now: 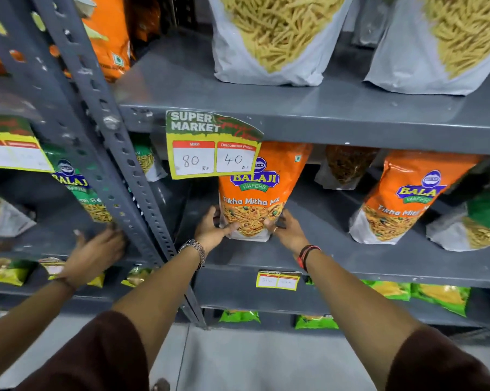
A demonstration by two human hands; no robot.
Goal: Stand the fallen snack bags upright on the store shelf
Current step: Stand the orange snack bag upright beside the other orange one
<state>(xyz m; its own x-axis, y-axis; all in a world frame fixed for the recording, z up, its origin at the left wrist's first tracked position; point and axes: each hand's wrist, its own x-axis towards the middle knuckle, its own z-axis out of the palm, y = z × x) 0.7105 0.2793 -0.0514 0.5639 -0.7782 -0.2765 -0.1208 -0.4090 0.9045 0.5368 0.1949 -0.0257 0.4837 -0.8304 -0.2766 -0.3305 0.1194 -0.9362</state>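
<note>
An orange Balaji "Tikha Mitha Mix" snack bag [256, 190] stands upright on the grey middle shelf [351, 263], its top tucked behind a price tag. My left hand [210, 230], with a metal watch on its wrist, grips the bag's lower left corner. Pressed against the lower right corner is my right hand [289, 232], which has a red and black band on the wrist. A second orange bag of the same kind [407, 198] leans back a little further right on this shelf.
A slotted steel upright [119, 165] stands left of my hands. Another person's hand [97, 249] reaches onto the neighbouring shelf beside a green Balaji bag [74, 187]. Large clear-fronted sev bags [274, 38] sit above; green packets [435, 297] lie on lower shelves. A yellow price tag [212, 148] hangs overhead.
</note>
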